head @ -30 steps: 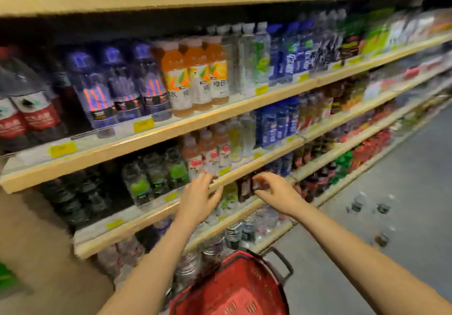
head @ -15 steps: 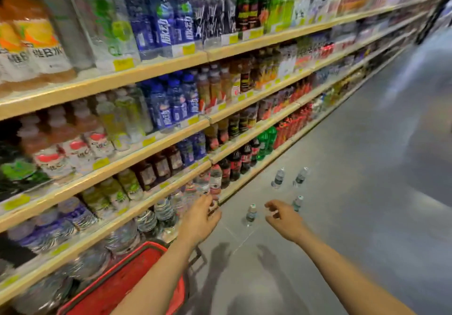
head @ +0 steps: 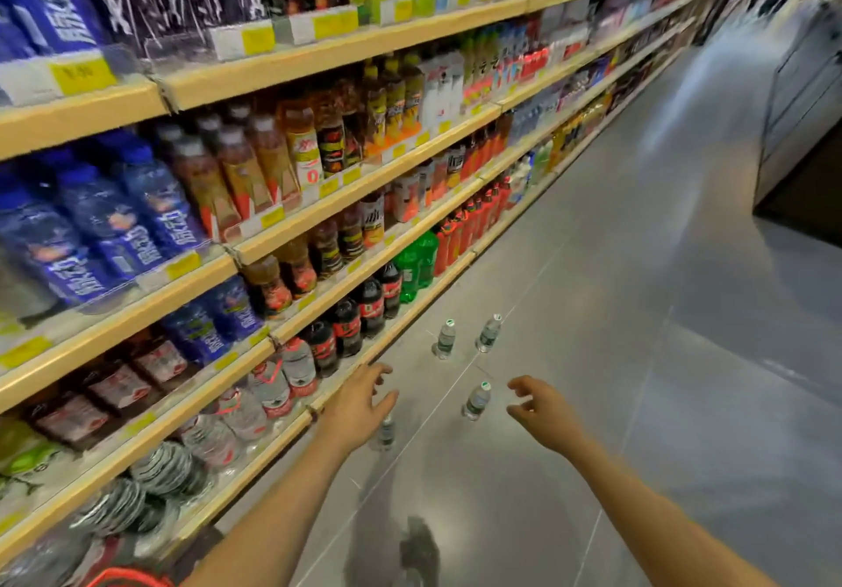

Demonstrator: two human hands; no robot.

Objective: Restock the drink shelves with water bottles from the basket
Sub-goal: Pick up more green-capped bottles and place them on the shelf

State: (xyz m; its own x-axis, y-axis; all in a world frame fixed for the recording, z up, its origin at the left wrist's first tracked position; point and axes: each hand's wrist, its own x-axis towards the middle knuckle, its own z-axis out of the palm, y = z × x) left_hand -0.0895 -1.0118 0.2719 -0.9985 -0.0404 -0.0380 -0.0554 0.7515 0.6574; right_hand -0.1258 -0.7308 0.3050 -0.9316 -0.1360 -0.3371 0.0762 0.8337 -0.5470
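Both hands reach out over the grey floor (head: 592, 358) beside the drink shelves (head: 364, 203), and neither holds anything. The left hand (head: 357, 408) has its fingers loosely spread, and just under its palm stands a small water bottle (head: 386, 434), partly hidden by the hand; whether skin touches the cap is hard to tell. The right hand (head: 542, 408) is open too, thumb and fingers relaxed and slightly curved. Between the two hands, nearer the right one's fingertips but apart from them, a second bottle (head: 477, 400) stands upright. Beyond both hands, further along the aisle, two more bottles (head: 445, 338) stand side by side near the lowest shelf edge. To the left of the left hand, that lowest shelf carries larger red-labelled water bottles (head: 273, 392). Behind the left forearm, at the bottom edge, a sliver of the red basket (head: 130, 579) shows.
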